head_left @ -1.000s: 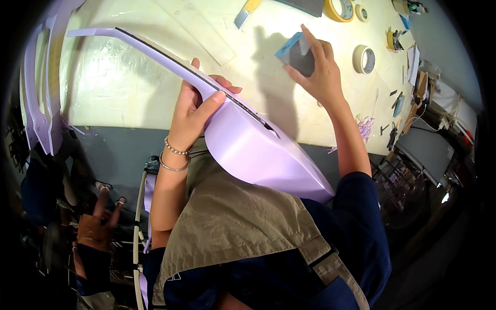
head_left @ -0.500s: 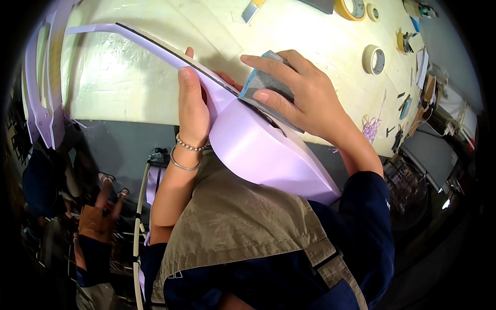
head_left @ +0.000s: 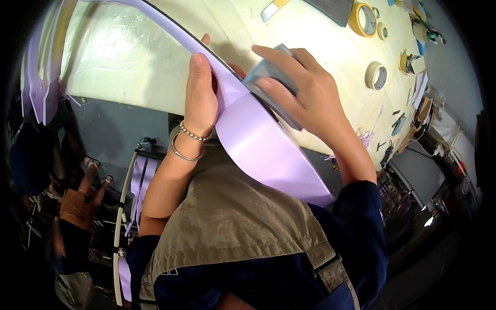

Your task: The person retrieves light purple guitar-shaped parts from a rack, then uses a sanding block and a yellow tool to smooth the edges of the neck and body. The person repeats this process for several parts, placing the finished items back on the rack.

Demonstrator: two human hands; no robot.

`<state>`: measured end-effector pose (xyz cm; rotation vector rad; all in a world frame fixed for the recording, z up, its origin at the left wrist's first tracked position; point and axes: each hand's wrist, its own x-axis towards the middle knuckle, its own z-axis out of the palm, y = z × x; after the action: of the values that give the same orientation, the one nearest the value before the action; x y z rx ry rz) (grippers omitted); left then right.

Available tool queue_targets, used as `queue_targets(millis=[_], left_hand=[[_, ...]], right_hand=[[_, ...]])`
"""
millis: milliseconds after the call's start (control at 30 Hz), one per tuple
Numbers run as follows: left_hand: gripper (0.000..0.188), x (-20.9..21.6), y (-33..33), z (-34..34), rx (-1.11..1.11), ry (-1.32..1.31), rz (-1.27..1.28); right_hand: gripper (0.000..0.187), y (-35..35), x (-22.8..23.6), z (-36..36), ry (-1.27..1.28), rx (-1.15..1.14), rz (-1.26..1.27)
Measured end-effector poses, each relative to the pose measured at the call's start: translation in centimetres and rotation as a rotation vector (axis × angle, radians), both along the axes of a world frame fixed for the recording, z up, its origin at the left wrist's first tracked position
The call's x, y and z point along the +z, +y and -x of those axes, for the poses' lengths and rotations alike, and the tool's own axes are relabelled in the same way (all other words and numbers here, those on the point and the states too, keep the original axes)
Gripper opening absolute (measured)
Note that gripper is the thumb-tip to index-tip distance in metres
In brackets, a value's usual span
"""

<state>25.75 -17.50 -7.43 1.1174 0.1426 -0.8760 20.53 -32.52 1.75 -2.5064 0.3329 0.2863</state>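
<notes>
A glossy lilac panel [head_left: 274, 139] lies slantwise in front of my body. A long narrow arm runs from it to the upper left, and its broad, rounded end is at the lower right. My left hand [head_left: 202, 90] is closed around the narrow part, thumb on the near face and fingertips showing beyond the far edge. In my right hand [head_left: 310, 85] is a grey sanding block [head_left: 283, 77] with a light blue edge, gripped between thumb and fingers. The slightly blurred block lies along the panel's dark far edge; the contact face is hidden.
On the pale covered table [head_left: 320, 46] are a yellow tape roll [head_left: 354, 20], a white tape roll [head_left: 370, 77] and a scraper [head_left: 273, 9]. More lilac parts [head_left: 41, 93] hang at the left. A person [head_left: 77, 212] is at the lower left.
The whole view has shifted and turned slightly. The lilac panel appears steeper, with its narrow arm higher. Both hands keep their holds; the right hand with the block has shifted only slightly along the edge.
</notes>
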Motion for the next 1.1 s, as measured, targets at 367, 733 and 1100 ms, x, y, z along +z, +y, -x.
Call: queue_targets(millis=[367,733,1100], left_hand=[[0.071,0.2,0.2,0.3,0.002,-0.005,0.032],[0.073,-0.2,0.3,-0.1,-0.043,-0.097,-0.035],[0.072,-1.6,0.0,0.2,0.015,-0.169,-0.108]], right_hand=[[0.035,-1.0,-0.3,-0.2,0.054,-0.189,-0.183],[0.035,0.1,0.1,-0.7,0.109,-0.09,-0.204],[0.032,1.5,-1.8,-4.9,-0.022,-0.046,-0.125]])
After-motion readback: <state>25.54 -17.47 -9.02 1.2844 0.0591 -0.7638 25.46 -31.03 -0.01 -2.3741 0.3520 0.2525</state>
